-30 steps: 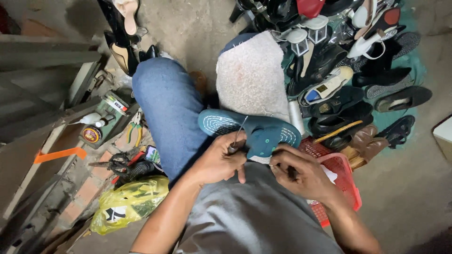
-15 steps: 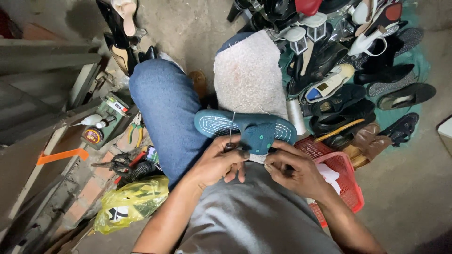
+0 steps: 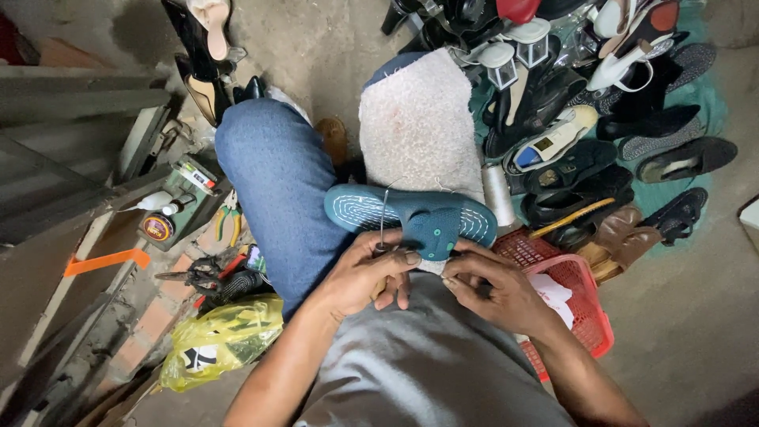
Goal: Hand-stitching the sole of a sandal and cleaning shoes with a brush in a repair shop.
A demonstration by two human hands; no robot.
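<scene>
A teal slipper (image 3: 411, 215) with white stitching round its sole lies across my lap, between my jeans-clad knee (image 3: 277, 170) and a beige towel (image 3: 417, 122) on the other knee. My left hand (image 3: 365, 273) grips a thin metal awl or needle (image 3: 382, 224) that stands upright at the slipper's near edge. My right hand (image 3: 494, 289) pinches the slipper's near edge by the strap; whether it also holds thread I cannot tell.
A heap of shoes and sandals (image 3: 601, 119) fills the upper right. A red plastic basket (image 3: 573, 304) sits by my right arm. On the left are glue tins and bottles (image 3: 170, 213), pliers and scissors (image 3: 213, 273), and a yellow bag (image 3: 221, 340).
The slipper has shifted a little toward the left. Both hands stay at its near edge, and the awl now stands upright above my left fingers.
</scene>
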